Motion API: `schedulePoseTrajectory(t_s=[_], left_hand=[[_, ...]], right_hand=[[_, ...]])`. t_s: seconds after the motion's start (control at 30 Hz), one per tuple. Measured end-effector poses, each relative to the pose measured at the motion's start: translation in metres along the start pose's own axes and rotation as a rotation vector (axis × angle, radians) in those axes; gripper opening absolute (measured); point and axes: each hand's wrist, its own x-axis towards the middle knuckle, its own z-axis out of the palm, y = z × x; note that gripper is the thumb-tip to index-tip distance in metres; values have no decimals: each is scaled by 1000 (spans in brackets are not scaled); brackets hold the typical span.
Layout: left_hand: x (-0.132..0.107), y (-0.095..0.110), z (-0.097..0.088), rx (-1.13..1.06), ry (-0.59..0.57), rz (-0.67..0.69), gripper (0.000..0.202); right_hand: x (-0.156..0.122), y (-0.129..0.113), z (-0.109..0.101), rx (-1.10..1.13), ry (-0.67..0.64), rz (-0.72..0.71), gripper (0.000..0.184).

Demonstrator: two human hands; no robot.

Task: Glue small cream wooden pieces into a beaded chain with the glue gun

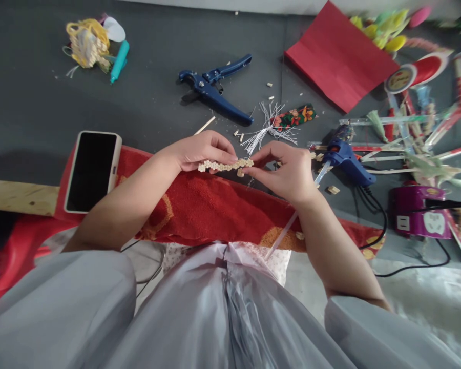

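Observation:
Between my two hands is a short knobbly strip of small cream-coloured pieces [218,166], held just above the red towel [215,200] at the table edge. My left hand [203,151] is closed on its middle, thumb and fingers pressed together. At its right end, my right hand [282,169] pinches the strip between thumb and fingers. A small cream piece hangs below the strip near the right fingertips. Just beyond the hands lie a bundle of white wires [267,130] and a floral-patterned strip [295,117].
Blue cutters [218,92] lie beyond the hands. A blue glue gun [349,156] rests right of my right hand, near a purple power socket [420,210] with cords. A phone [92,171] is at left. Red paper [341,54] and a ribbon spool [401,79] sit at back right.

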Motion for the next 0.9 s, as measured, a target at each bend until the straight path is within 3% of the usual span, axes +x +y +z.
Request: schedulePoseTrajectory(t_s=[0.63,0.9], left_hand=[[0,1,1,4,-4,12,11],[-1,0,0,-3,5,4,10]], right_hand=[[-4,2,7,-252,68,-141,19],[-5,4,9,-254,75,-158,19]])
